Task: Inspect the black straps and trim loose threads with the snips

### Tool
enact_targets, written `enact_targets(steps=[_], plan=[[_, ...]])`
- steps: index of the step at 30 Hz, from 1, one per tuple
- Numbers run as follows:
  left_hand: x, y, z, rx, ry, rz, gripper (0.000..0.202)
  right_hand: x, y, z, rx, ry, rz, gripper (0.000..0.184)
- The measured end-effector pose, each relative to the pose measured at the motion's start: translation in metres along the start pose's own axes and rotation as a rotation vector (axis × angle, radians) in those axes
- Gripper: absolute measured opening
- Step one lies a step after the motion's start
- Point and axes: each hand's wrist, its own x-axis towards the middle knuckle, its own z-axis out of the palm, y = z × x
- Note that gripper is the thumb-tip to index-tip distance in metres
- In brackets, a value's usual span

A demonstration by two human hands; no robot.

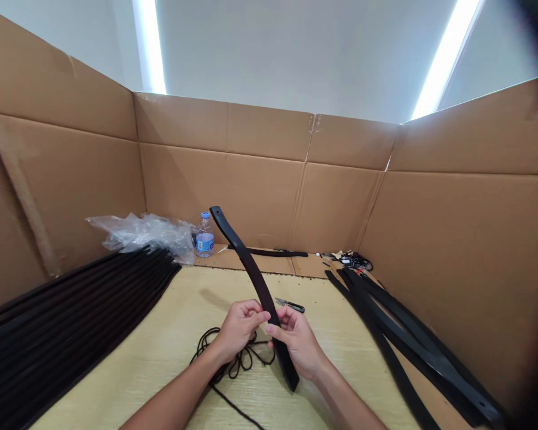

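A long black leather strap (pixel 250 270) stands up from between my hands, curving away towards the back wall. My left hand (pixel 240 328) and my right hand (pixel 298 345) both grip it around its middle, with its lower end hanging below them. Under my left hand lies a tangle of thin black cord (pixel 233 358), close to my wrist. Small thread snips (pixel 290 306) rest on the pale wooden table (pixel 161 322), just beyond my right hand.
A stack of black straps (pixel 72 316) lies along the left and a looser pile (pixel 412 340) along the right. Farther back are a plastic water bottle (pixel 205 236), crumpled clear plastic (pixel 143 236), a single strap (pixel 269 252) and small dark items (pixel 352 260). Cardboard walls (pixel 219 191) surround the table.
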Motion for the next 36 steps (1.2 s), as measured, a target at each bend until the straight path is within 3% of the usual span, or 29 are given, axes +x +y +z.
enact_targets(steps=[6,12,24,30,33,36], plan=[[-0.004,0.005,0.006,-0.038,-0.096,-0.029,0.04,0.003,0.004,0.0,0.01,-0.013,-0.033,0.048],[-0.006,0.011,0.01,-0.165,-0.145,0.004,0.033,0.003,0.002,0.001,0.051,-0.039,-0.068,0.04],[-0.004,0.006,0.008,-0.139,-0.127,-0.033,0.037,0.002,-0.002,0.002,0.231,-0.002,0.035,0.031],[-0.002,0.005,0.005,-0.05,-0.017,-0.025,0.042,-0.002,-0.005,0.003,0.249,-0.006,-0.016,0.028],[-0.003,0.009,0.006,-0.023,0.031,-0.012,0.044,-0.001,-0.006,0.002,0.2,0.025,-0.018,0.033],[-0.003,0.01,0.006,-0.005,0.023,0.0,0.045,0.001,-0.007,-0.001,0.116,0.029,0.044,0.05]])
